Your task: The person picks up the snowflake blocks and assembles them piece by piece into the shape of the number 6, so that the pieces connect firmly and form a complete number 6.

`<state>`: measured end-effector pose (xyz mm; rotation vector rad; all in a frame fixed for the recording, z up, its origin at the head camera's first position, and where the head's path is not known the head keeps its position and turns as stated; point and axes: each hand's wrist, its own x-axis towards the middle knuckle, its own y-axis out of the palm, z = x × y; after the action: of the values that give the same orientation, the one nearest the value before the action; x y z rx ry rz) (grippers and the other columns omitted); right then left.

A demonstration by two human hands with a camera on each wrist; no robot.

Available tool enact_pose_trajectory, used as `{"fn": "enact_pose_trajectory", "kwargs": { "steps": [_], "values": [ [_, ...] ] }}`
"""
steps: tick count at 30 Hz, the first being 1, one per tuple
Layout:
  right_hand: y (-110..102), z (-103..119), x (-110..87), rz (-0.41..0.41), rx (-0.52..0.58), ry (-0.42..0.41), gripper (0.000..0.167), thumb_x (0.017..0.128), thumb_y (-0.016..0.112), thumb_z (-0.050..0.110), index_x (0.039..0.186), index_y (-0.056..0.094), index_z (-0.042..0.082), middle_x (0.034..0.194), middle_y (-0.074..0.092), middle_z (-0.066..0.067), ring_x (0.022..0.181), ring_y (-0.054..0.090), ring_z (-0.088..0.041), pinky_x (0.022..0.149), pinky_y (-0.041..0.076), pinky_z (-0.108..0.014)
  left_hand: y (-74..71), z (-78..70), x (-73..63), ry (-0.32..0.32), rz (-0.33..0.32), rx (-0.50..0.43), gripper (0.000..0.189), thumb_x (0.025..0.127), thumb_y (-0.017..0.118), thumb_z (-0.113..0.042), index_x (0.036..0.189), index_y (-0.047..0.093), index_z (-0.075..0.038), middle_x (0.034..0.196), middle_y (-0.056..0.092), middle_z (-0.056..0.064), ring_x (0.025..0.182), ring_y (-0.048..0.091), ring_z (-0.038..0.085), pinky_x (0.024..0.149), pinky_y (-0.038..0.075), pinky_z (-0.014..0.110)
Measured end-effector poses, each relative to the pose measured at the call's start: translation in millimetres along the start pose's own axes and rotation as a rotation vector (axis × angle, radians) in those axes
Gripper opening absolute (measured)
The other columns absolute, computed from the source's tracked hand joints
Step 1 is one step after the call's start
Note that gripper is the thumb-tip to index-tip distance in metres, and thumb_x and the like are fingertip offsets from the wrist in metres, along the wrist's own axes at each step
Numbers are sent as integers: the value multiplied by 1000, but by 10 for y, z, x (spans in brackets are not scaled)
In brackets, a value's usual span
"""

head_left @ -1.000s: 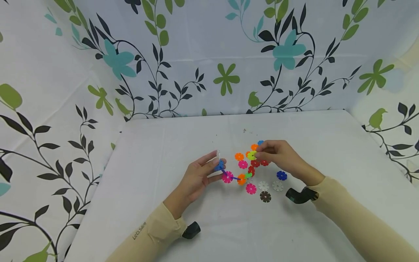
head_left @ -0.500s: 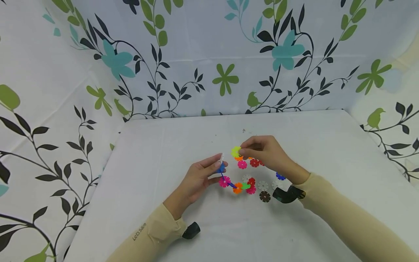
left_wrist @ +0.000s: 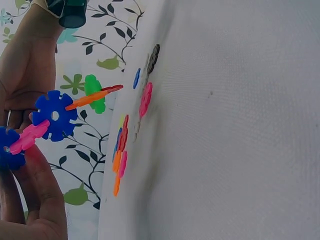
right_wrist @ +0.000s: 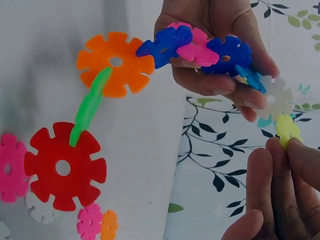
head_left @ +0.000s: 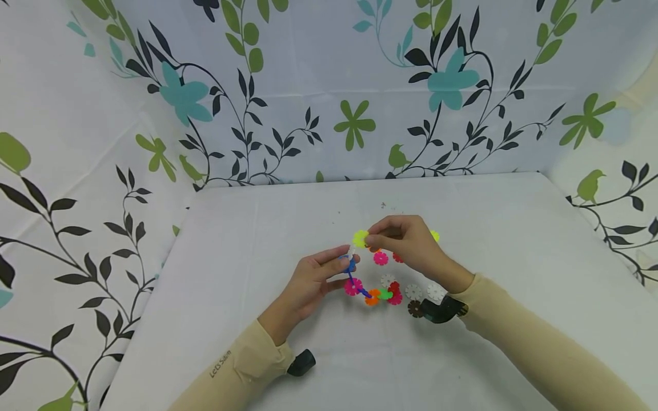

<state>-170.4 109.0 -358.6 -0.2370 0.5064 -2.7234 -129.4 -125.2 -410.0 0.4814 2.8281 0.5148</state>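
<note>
My left hand [head_left: 308, 279] holds a chain of interlocking notched plastic discs by its upper end. In the right wrist view the chain runs from a white disc [right_wrist: 279, 90] through light blue, blue and pink ones to an orange disc [right_wrist: 92, 60], a green disc [right_wrist: 91, 105] and a red disc [right_wrist: 42, 172]. The lower part hangs free of the fingers. Between thumb and fingers, my right hand [head_left: 408, 242] pinches a yellow disc [right_wrist: 287, 125]. Its edge meets the white disc; whether their notches are engaged I cannot tell.
Loose discs lie on the white table [head_left: 493, 228] behind and below my hands, among them a pink disc [head_left: 380, 258], a white disc [head_left: 413, 291], a brown disc [head_left: 414, 309] and another yellow disc [head_left: 435, 235]. A leaf-patterned cloth [head_left: 288, 51] hangs behind.
My right hand has carried the yellow disc left from the loose discs to the white end of the chain. The chain's hanging part has swung down slightly; my left hand stays nearly in place.
</note>
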Motion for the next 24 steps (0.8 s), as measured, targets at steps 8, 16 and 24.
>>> {"fn": "enact_pose_trajectory", "kwargs": {
  "steps": [8, 16, 24],
  "values": [
    [8, 13, -20, -12, -38, -45, 20, 94, 75, 22, 109, 75, 9, 96, 76, -2, 89, 73, -23, 78, 60, -36, 14, -13, 3, 5, -10, 88, 48, 97, 71, -25, 139, 61, -4, 122, 71, 8, 122, 60, 26, 94, 53, 42],
    [33, 76, -12, -32, -143, -129, 20, 92, 78, 22, 108, 78, 10, 96, 75, 2, 82, 70, -21, 67, 59, -34, 30, -6, 4, 50, -8, 119, 42, 97, 70, -20, 135, 64, -3, 118, 73, 10, 126, 57, 39, 93, 55, 42],
    [128, 75, -9, -64, -197, -144, 16, 91, 78, 18, 104, 80, 9, 90, 75, 4, 76, 68, -16, 64, 58, -32, 28, 34, 13, 61, -19, 130, 39, 99, 68, -18, 135, 65, -4, 119, 72, 11, 126, 57, 41, 91, 56, 41]
  ]
}}
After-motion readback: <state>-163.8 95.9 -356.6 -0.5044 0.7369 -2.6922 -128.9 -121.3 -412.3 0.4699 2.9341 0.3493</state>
